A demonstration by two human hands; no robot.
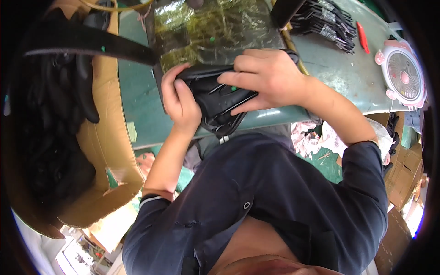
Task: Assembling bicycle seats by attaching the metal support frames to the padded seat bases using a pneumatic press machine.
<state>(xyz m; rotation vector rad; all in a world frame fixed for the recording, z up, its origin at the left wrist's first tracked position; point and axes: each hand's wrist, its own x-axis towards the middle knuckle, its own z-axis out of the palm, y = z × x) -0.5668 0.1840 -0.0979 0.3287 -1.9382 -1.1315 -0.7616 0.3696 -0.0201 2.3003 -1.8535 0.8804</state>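
A black bicycle saddle (206, 94) is held upside down at the near edge of the table, its hollow underside and dark rails (238, 104) facing up. My left hand (182, 105) is closed round its wide left end, thumb on top. Over the right part lies my right hand (272, 79), its fingers bent against the underside and the rails; the palm hides much of the narrow end. Beneath and beyond the saddle is a dark plate (215, 32) covered in shiny, yellowish, wrinkled film.
At the left stands an open cardboard box (107, 123) filled with black saddle-like pieces (55, 133). A dark bar (91, 41) crosses above it. On the green table (330, 78) lie bundled black metal rails (325, 25), a red-handled tool (362, 37) and a pink-and-white fan (403, 75).
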